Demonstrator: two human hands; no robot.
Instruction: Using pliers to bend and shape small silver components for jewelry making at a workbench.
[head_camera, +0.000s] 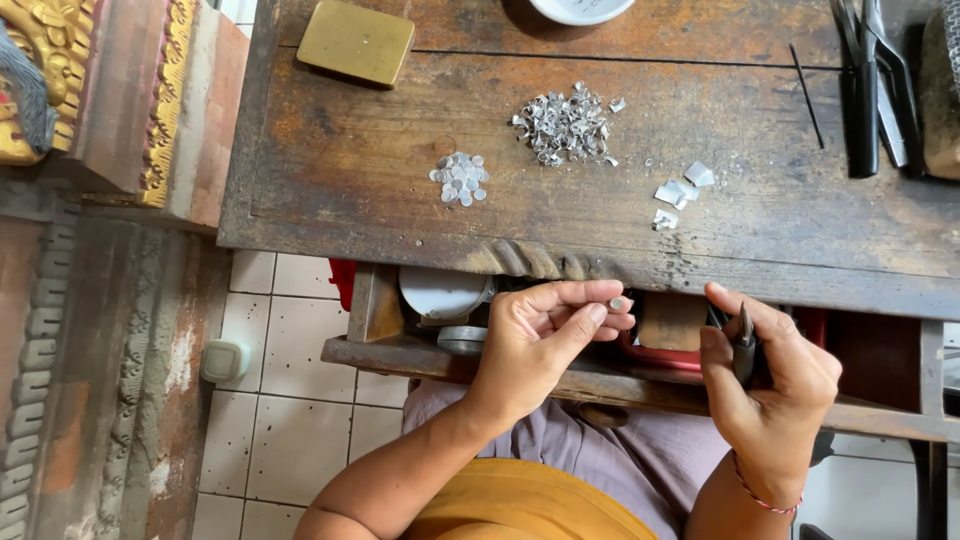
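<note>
My left hand (545, 335) pinches a tiny silver metal piece (617, 303) between thumb and fingertips, just below the edge of the worn wooden workbench (330, 160). My right hand (770, 380) grips small dark pliers (744, 340), tips pointing up, a little to the right of the piece. On the bench lie a small cluster of flat silver discs (460, 178), a larger pile of curled silver bits (565, 125) and a few flat silver scraps (680, 190).
A brass-coloured rectangular block (357, 40) lies at the bench's far left, a white bowl (580, 8) at the top edge, dark pliers and tools (875, 80) at the right. An open drawer (440, 300) under the bench holds round tins. Tiled floor at left.
</note>
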